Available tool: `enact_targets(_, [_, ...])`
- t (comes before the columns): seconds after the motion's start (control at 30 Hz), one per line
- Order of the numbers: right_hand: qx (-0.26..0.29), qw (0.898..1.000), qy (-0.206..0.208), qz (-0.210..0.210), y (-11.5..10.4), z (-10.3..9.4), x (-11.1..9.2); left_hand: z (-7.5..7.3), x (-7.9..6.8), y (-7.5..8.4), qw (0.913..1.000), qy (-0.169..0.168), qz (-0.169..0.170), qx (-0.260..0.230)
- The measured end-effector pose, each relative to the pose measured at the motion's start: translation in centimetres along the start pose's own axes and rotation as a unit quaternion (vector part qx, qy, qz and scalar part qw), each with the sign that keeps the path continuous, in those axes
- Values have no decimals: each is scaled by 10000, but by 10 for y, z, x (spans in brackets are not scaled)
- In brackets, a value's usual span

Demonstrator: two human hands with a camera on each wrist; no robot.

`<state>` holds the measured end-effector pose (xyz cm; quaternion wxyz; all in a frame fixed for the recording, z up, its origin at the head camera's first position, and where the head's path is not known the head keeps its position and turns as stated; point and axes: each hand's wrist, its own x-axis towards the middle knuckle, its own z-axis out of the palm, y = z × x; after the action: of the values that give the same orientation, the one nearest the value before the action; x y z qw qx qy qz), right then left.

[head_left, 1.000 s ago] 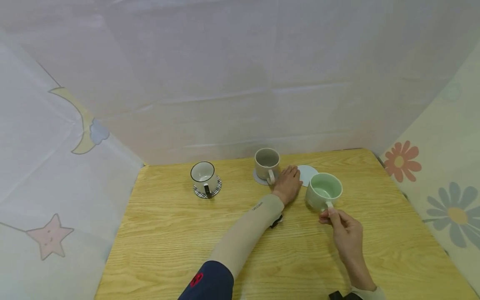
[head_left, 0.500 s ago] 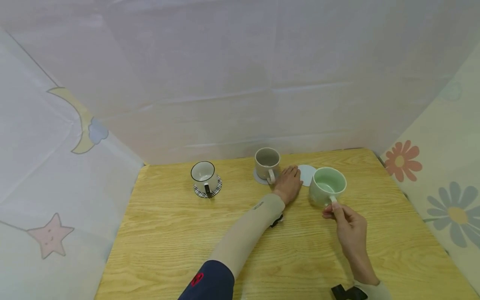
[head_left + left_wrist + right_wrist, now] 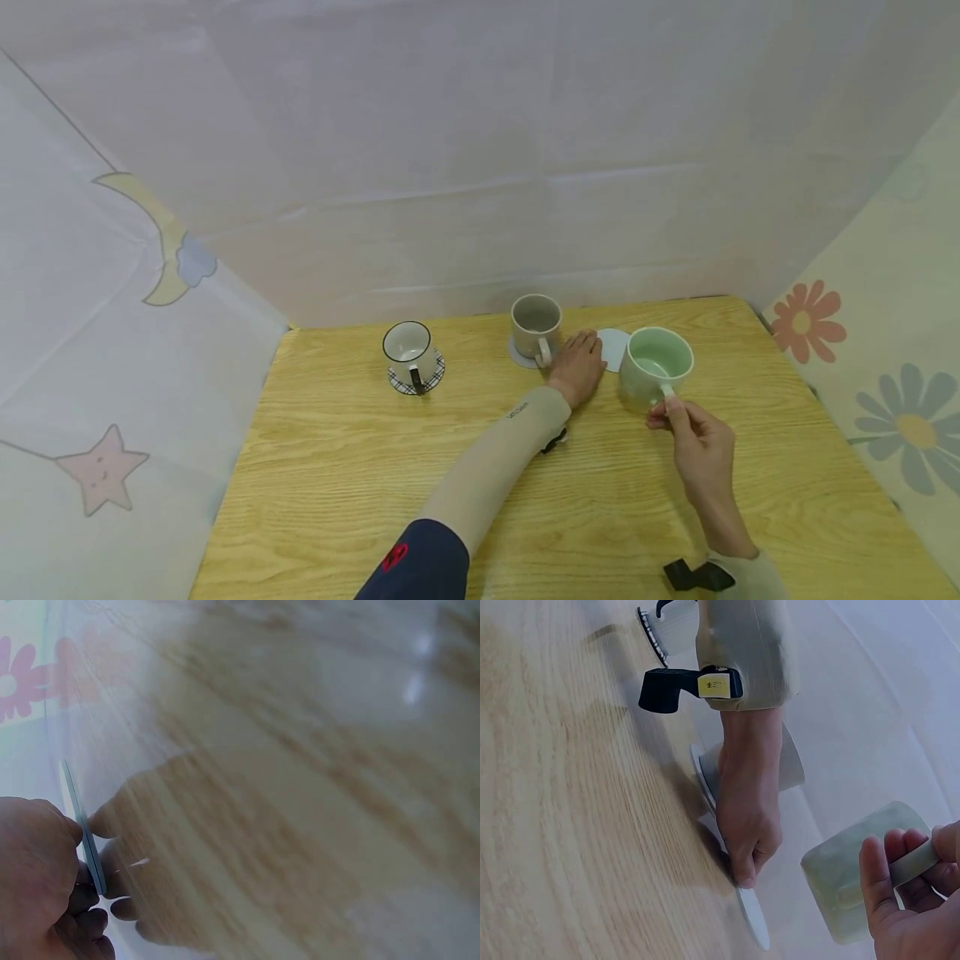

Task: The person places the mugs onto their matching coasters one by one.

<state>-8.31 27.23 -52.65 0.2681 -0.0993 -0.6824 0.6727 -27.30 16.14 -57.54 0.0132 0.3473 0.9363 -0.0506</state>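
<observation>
A pale green mug (image 3: pixel 641 379) is tilted a little, its handle pinched between thumb and fingers of my right hand (image 3: pixel 702 450). In the right wrist view the mug (image 3: pixel 855 870) is seen from the side, fingers around its handle. My left hand (image 3: pixel 577 369) reaches across with its fingertips resting at the near-left edge of a round white coaster (image 3: pixel 617 350). The left wrist view shows this coaster (image 3: pixel 84 832) edge-on, thumb and fingertips right at it. Close behind the left hand stands a beige mug (image 3: pixel 534 323) on a grey coaster (image 3: pixel 517 354).
At the left, a white mug with a black rim (image 3: pixel 407 350) sits on a plaid coaster (image 3: pixel 437 379). Light sheets (image 3: pixel 450 167) enclose the back and sides of the wooden table (image 3: pixel 337 467). The left arm crosses the middle.
My right hand has moved the green mug slightly away and to the right, past the white coaster's near-right side. The left hand stays at the coaster.
</observation>
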Motion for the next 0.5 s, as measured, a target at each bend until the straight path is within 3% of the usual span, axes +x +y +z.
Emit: enact_targets(0.5, [260, 9993, -94, -257, -6, 0, 12, 3, 1, 0, 9999, 62, 0, 147])
